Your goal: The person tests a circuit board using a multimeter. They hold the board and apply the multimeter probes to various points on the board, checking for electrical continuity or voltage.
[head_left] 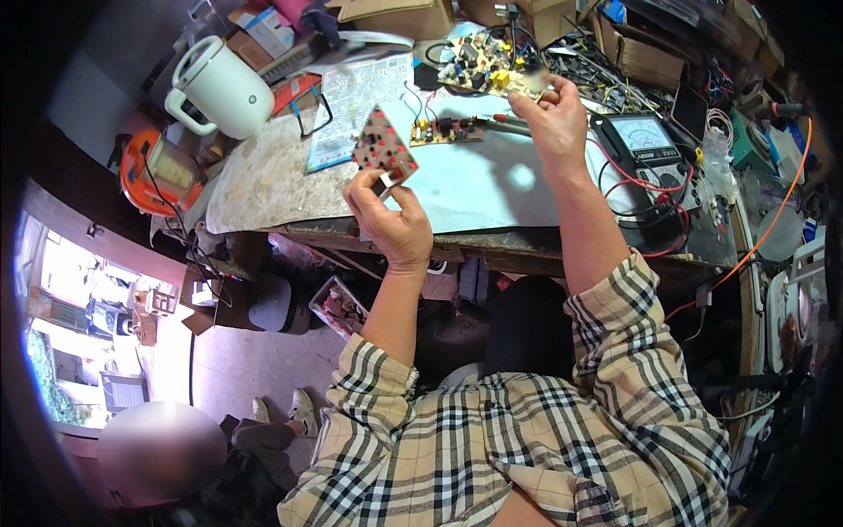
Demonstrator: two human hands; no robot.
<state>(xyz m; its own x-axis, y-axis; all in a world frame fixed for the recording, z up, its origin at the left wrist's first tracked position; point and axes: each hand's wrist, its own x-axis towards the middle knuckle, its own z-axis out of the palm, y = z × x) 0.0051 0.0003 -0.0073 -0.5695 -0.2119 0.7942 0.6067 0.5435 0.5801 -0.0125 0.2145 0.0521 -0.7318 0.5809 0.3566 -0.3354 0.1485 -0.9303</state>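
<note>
Nearest me, my left hand pinches a small dark board upright, while my right hand grips, seemingly by its edge, a larger circuit board farther out.

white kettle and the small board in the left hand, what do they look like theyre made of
White kettle: likely plastic, smooth with a soft sheen and moulded handle. Small board in the left hand: apparently rigid dark circuit laminate, matte, dotted with red points.

Bench count from my feed

I see three circuit boards, one kettle, one analog multimeter, two hands.
</note>
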